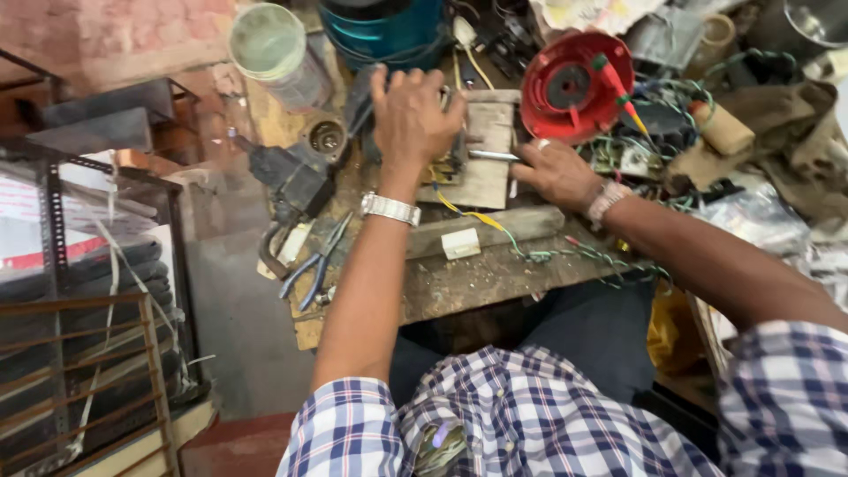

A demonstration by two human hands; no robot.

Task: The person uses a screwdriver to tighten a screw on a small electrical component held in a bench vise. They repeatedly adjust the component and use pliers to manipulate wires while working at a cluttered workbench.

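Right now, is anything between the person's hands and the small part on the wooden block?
Nothing visible. The left hand already rests on the small part on the wooden block. The right hand lies beside it at a thin metal tool; whether it grips the tool is unclear.

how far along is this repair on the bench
Done: the red round cover lies apart on the bench. In hand: the left hand presses the small unit on the wooden block while the right hand works a thin metal tool. Left: loose wires trail unattached, and the cover is off.
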